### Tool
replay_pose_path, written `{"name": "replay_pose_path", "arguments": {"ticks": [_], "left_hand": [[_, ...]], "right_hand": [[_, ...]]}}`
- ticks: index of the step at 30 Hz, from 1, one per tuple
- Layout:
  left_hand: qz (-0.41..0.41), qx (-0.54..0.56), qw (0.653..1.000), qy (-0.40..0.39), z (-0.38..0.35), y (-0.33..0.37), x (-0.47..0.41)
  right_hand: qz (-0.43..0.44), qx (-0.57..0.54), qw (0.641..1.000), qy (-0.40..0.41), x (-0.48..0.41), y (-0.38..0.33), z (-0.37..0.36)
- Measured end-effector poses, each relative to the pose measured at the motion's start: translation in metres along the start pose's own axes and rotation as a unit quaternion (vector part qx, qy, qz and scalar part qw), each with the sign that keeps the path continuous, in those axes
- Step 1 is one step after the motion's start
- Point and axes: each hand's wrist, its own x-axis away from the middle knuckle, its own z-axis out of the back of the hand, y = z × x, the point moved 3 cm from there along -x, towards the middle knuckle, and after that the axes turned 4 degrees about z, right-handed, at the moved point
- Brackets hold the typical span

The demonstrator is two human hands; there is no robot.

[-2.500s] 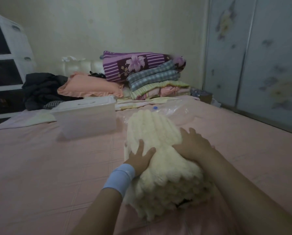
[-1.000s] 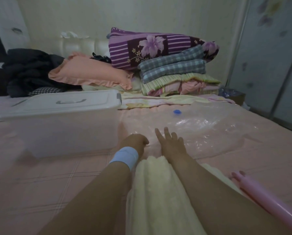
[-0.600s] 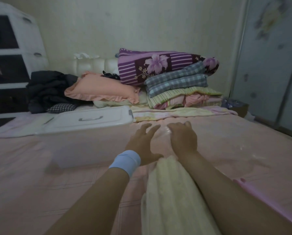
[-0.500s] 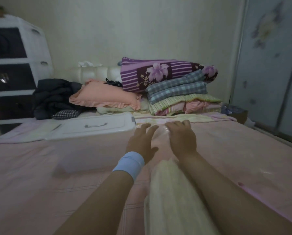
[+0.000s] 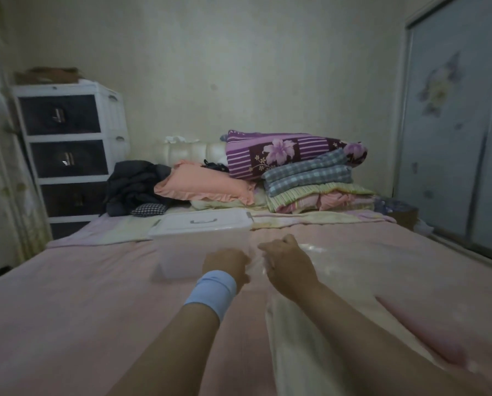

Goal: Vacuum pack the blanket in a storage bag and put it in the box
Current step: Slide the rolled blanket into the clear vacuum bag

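Reaching forward, we are curling the fingers of the left hand (image 5: 224, 265) and right hand (image 5: 287, 264) around the near edge of the clear bag (image 5: 322, 251), which is lying flat on the bed (image 5: 67, 295) beside the box (image 5: 193, 247). The blanket (image 5: 293, 347) is lying under our right forearm. We are judging it soft, bulky and light, best gripped at its folded end, and the bag slippery.

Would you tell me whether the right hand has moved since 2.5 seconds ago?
Yes. The right hand has gone forward, off the blanket; it is now level with the front wall of the box, just right of it.
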Motion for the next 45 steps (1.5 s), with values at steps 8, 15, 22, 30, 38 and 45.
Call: {"name": "replay_pose_path", "arguments": {"ticks": [8,15,22,30,38,45], "left_hand": [[0.019,0.037,0.991,-0.128,-0.047,-0.031,0.099],[0.034,0.114,0.991,-0.065,-0.025,-0.033,0.122],[0.090,0.025,0.995,-0.033,-0.030,-0.066,0.141],[0.141,-0.016,0.989,-0.042,-0.018,-0.112,0.162],[0.109,0.210,0.971,-0.032,-0.074,-0.108,0.170],[0.149,0.751,0.639,0.077,-0.076,-0.148,0.190]], "right_hand": [[-0.010,0.058,0.953,-0.297,0.079,-0.055,0.014],[-0.144,0.058,0.938,-0.311,0.106,-0.035,0.030],[-0.087,-0.030,0.948,-0.304,0.117,-0.067,-0.007],[-0.069,-0.206,0.925,-0.311,0.111,-0.153,-0.068],[0.028,0.025,0.950,-0.308,0.102,-0.158,-0.057],[-0.176,-0.085,0.953,-0.232,0.091,-0.139,-0.060]]}}
